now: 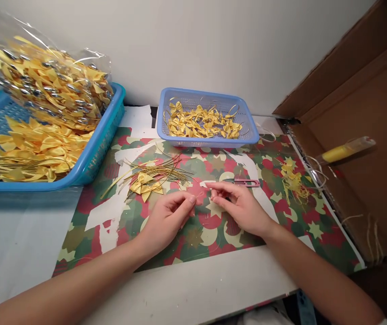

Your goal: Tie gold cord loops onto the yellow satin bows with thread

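Note:
My left hand is closed, with thumb and forefinger pinching a thin looped thread over the patterned sheet. Close by on the right, my right hand has its thumb and fingers drawn together near the thread; whatever lies between its fingertips is too small to make out. Behind my left hand lie several thin gold cords, with yellow ribbon bows on top of them. A pink thread snipper rests just behind my right hand, its tip partly hidden by the fingers.
A blue basket of yellow bows stands at the back. On the left, a larger blue basket holds loose ribbons, cords and a clear bag of bows. Yellow thread scraps lie right, beside a cardboard wall with a yellow tube.

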Tool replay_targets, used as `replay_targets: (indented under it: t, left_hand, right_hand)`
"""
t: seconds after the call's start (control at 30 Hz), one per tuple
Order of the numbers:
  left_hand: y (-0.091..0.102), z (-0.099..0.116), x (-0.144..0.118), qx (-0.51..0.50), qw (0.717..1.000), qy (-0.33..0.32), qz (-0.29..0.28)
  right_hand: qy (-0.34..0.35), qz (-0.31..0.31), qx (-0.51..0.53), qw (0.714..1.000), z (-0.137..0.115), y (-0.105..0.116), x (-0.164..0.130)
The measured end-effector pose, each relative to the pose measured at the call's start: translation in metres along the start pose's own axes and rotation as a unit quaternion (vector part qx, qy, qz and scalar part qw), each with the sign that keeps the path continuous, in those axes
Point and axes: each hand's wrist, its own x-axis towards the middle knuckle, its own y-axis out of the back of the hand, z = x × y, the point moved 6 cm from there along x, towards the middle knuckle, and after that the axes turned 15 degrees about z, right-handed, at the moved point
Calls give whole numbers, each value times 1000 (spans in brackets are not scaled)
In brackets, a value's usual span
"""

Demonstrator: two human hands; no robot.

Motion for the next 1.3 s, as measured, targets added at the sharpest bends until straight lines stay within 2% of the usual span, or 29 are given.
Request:
replay_targets:
  t: [0.17, 0.27, 0.33, 0.5, 0.63, 0.73, 0.93, 1.0, 1.1, 1.23, 1.3]
  left_hand:
    - [-2, 5, -2, 41, 998, -52, -4]
    - [-4, 10, -4, 72, 993, -89, -8]
    - [-5, 13, -5, 88, 990, -108, -7]
    - [-5, 15, -5, 102, 986, -129, -2]
    - [-5, 15, -7, 112, 985, -131, -12]
    - [-6, 15, -8, 124, 985, -121, -23]
    - [-6, 13, -3, 110, 989, -90, -36]
    - [-4, 13, -3, 105, 990, -69, -57]
    - [3, 25, -3, 126, 986, -73, -76]
    - [17, 57, -3, 180, 970, -160, -20]
    - [13, 67, -4, 199, 961, -189, -12]
  right_hand:
    - [-159, -20, 67, 985, 11, -6, -9]
    - [-198, 17, 110, 974, 13, -7, -11]
    - [-195, 39, 134, 971, 12, -7, -11]
    - [-182, 42, 143, 972, 7, -9, -11]
    - [-120, 53, 136, 982, 5, -14, -11]
    - [-71, 68, 137, 986, 4, -15, -11]
    - [-42, 95, 101, 989, 2, -10, -10]
    - [-34, 93, 93, 991, 1, -9, -9]
    - [-25, 84, 86, 992, 0, -7, -10]
    - [-11, 78, 72, 994, -1, -6, -12]
    - [4, 79, 66, 995, -3, -5, -13]
